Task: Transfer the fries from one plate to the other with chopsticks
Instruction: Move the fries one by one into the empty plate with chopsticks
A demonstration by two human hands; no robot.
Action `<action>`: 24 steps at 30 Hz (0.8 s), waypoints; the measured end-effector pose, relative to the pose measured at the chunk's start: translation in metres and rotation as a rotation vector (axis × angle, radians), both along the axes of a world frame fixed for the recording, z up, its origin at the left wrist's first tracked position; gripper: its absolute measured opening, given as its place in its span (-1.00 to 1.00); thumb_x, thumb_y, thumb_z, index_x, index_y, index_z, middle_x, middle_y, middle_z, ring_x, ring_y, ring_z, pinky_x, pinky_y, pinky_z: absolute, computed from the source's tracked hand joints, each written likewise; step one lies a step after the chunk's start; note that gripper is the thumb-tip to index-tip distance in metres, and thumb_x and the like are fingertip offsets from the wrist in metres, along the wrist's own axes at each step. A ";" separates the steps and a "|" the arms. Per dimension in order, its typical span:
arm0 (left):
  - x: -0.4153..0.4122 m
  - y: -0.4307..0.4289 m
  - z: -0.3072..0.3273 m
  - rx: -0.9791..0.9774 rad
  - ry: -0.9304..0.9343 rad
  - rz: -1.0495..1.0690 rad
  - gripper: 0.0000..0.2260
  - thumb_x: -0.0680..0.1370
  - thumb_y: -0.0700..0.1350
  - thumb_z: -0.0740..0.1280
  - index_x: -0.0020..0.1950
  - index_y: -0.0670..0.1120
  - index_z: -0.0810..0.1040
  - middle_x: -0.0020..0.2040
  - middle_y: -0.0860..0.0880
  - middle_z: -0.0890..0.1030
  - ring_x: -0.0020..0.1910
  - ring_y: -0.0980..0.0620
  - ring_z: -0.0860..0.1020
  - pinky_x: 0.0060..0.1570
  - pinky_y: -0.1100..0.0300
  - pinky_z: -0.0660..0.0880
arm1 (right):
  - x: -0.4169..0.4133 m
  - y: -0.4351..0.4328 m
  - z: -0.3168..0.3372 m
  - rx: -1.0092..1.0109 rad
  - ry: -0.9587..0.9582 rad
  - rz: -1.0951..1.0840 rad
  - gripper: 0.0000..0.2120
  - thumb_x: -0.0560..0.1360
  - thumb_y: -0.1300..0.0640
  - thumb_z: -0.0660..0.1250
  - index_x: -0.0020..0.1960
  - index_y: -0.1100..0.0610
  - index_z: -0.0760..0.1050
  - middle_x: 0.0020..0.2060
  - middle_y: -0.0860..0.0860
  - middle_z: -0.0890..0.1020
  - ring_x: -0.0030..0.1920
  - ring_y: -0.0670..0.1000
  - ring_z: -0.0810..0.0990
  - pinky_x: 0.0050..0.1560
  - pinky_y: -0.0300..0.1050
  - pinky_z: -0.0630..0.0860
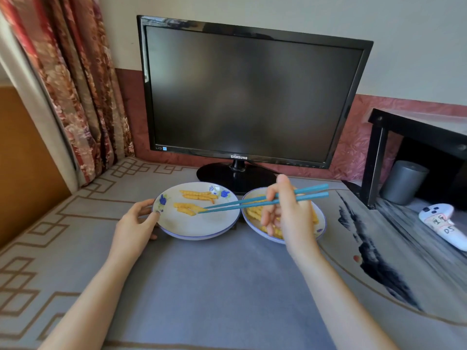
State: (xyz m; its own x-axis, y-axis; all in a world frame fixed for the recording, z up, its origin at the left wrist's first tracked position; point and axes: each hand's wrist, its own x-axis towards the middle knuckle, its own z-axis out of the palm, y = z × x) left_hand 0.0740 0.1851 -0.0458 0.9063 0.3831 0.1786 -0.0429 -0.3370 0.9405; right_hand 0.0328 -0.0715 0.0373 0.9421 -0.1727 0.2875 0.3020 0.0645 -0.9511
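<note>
Lying crinkle-cut, yellow fries (188, 208) on floral plate (197, 229), chopsticks (252, 202) touching.

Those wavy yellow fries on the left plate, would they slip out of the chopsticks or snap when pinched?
The fries have ridged sides, so the smooth teal chopsticks probably catch on them. They lie straight, likely stiff rather than floppy. Being thin, one may pivot if pinched near an end.

2 plates (197, 231) side by side before monitor (252, 92)
</note>
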 end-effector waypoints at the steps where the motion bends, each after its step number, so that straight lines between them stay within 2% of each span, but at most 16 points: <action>1: 0.000 0.000 0.000 0.001 0.002 -0.001 -0.73 0.55 -0.19 0.26 0.25 -0.06 0.51 0.05 -0.04 0.61 -0.40 -0.07 0.55 -0.50 0.47 0.42 | -0.004 -0.010 0.003 -0.007 -0.004 -0.041 -0.58 0.64 0.04 0.09 -0.35 0.18 0.36 -0.66 0.11 0.43 -0.71 0.02 0.28 -0.65 -0.33 0.19; 11: 0.000 -0.001 0.001 -0.009 -0.001 -0.004 -0.72 0.56 -0.21 0.26 0.26 -0.08 0.51 0.07 -0.05 0.60 -0.34 -0.04 0.55 -0.52 0.47 0.43 | -0.036 -0.108 0.007 -0.058 -0.061 -0.319 -0.59 0.63 0.01 0.06 -0.33 0.16 0.33 -0.66 0.11 0.41 -0.70 0.02 0.25 -0.63 -0.27 0.13; 24: 0.000 -0.001 0.000 -0.013 -0.011 -0.010 -0.72 0.56 -0.22 0.25 0.26 -0.10 0.51 0.07 -0.07 0.59 -0.29 -0.03 0.54 -0.54 0.48 0.42 | -0.053 -0.140 -0.008 -0.063 0.002 -0.343 -0.62 0.63 0.02 0.06 -0.28 0.19 0.36 -0.66 0.13 0.41 -0.72 0.00 0.21 -0.66 -0.30 0.12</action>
State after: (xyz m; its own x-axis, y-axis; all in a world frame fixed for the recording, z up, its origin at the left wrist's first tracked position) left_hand 0.0736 0.1839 -0.0456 0.9080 0.3763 0.1841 -0.0568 -0.3247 0.9441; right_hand -0.0202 -0.2110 0.0293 0.8327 -0.4615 0.3059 0.2943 -0.0992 -0.9506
